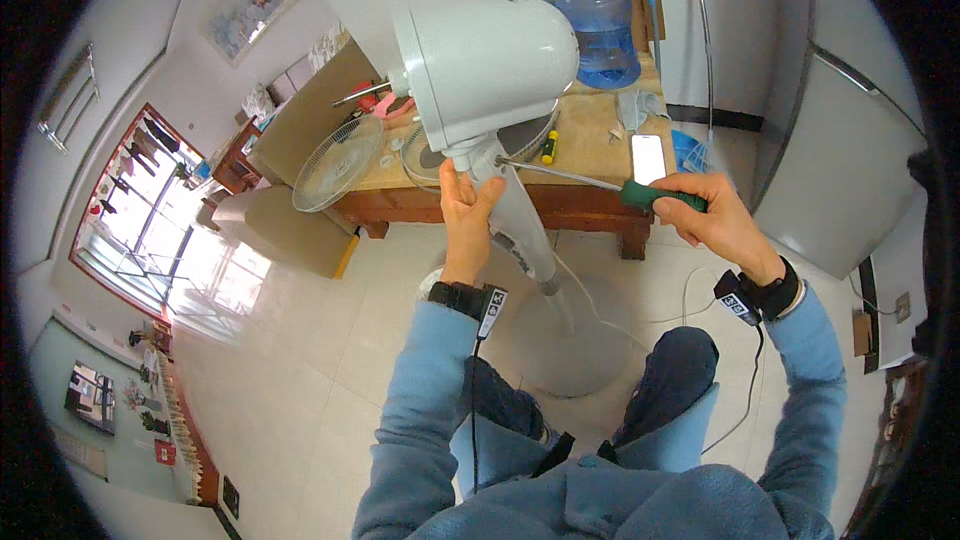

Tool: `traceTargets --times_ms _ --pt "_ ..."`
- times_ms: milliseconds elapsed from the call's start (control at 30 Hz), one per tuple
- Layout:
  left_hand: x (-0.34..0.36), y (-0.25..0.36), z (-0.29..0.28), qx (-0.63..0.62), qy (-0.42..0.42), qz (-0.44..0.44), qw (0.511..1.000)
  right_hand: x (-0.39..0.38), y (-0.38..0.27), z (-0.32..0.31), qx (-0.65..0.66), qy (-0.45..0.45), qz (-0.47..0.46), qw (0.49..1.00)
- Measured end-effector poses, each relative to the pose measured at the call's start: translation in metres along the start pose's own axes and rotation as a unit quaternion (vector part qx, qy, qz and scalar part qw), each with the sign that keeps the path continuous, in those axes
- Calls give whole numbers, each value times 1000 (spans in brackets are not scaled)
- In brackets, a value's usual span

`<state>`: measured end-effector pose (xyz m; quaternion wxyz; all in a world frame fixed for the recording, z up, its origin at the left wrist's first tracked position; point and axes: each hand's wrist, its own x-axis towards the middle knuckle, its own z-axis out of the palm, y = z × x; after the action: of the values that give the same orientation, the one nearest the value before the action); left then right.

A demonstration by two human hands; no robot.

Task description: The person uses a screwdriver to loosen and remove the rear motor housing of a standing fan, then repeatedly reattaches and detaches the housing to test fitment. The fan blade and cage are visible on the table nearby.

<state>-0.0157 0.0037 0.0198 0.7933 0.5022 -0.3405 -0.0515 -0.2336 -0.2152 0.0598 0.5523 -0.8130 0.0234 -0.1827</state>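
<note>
A white fan's motor housing (pixel 485 70), with a bare metal shaft sticking out to the left, sits atop a white stand (pixel 525 235) on a round base (pixel 570 360). My left hand (pixel 465 210) is closed round the stand's neck just below the housing. My right hand (pixel 705 215) grips the green handle of a screwdriver (pixel 570 175), whose long blade reaches left to the joint at the neck, by my left fingers. The exact seating of the tip is too small to make out.
Behind the fan, a wooden table (pixel 380 178) holds wire guards (pixel 325 175), a yellow tool (pixel 550 148), a phone (pixel 647 158) and blue water bottles (pixel 600 35). A fridge (pixel 840 150) stands right, cardboard (pixel 290 230) left. Cables (pixel 610 323) lie on the floor.
</note>
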Motion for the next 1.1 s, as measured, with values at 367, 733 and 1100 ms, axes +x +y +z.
traceTargets --times_ms 367,733,1100 --pt "-2 0 -2 -36 -24 6 999 0 -9 2 -16 6 21 1000" --pt "-1 1 -1 -47 -27 7 998 -1 -12 4 -50 9 8 999" --pt "-3 6 4 -30 -2 4 1000 -6 -65 5 -588 37 -336 735"
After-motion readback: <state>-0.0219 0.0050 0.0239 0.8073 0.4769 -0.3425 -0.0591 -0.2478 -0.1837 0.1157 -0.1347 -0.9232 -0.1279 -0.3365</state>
